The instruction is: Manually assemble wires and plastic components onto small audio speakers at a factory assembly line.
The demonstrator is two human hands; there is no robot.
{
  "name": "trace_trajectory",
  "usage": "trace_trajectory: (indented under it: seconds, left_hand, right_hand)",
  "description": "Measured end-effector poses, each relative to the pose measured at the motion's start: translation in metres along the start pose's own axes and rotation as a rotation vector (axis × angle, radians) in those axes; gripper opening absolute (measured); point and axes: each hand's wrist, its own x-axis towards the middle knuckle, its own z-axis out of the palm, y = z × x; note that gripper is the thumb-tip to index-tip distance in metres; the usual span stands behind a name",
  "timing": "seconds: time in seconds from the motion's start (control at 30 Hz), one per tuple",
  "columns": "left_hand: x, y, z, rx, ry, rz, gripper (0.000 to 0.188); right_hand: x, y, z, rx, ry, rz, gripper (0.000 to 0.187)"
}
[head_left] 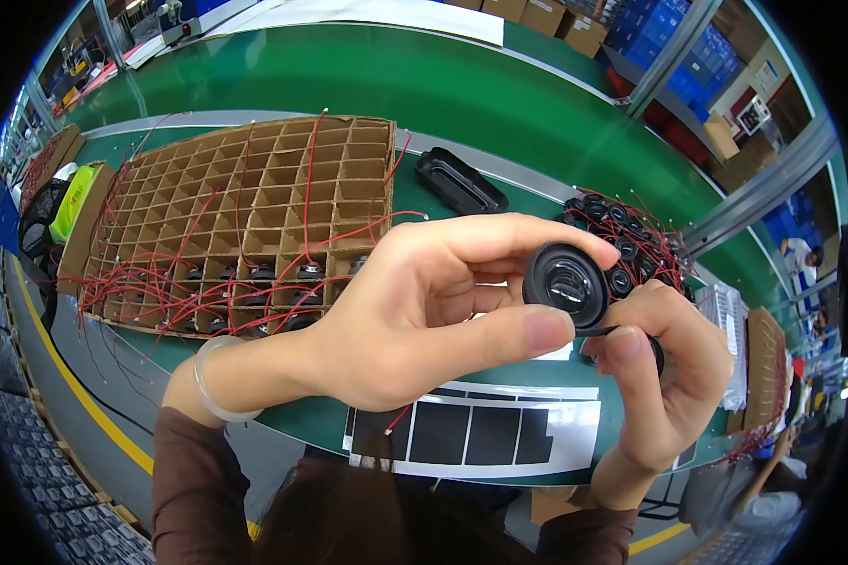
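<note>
My left hand (415, 311) is closed around a small round black speaker (567, 285), its thumb and forefinger on the rim, with the glossy domed front turned up. Against the speaker's lower right edge, my right hand (669, 367) pinches a thin black strip (595, 330) between thumb and forefinger. Whether the strip is stuck to the speaker, I cannot tell. Part of another round black thing (658, 354) shows behind the right fingers. Below both hands lies a white backing sheet (582, 443) carrying several black rectangular pieces.
A cardboard divider box (254, 188) stands at left, its near cells holding speakers with red wires. A black oblong casing (460, 182) lies behind my hands. To the right is a pile of wired speakers (622, 240). A green conveyor belt (349, 71) runs along the back.
</note>
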Motion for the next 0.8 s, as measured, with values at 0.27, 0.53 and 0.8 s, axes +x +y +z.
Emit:
trace_trajectory:
  seconds: [0.27,0.53,0.8]
  left_hand:
    - [0.0025,-0.0017,-0.0003,-0.073,0.054,0.062,0.048]
    - [0.0001,0.0023,0.0015,-0.125,0.016,-0.003,0.044]
    - [-0.0021,0.0036,-0.0008,-0.096,-0.02,-0.069,0.046]
  right_hand:
    - [-0.0019,-0.0015,0.0038,-0.083,0.033,-0.053,0.005]
    - [-0.0033,-0.0064,0.0003,-0.086,-0.01,0.028,0.015]
    - [-0.0038,-0.0031,0.0003,-0.082,-0.002,-0.044,0.018]
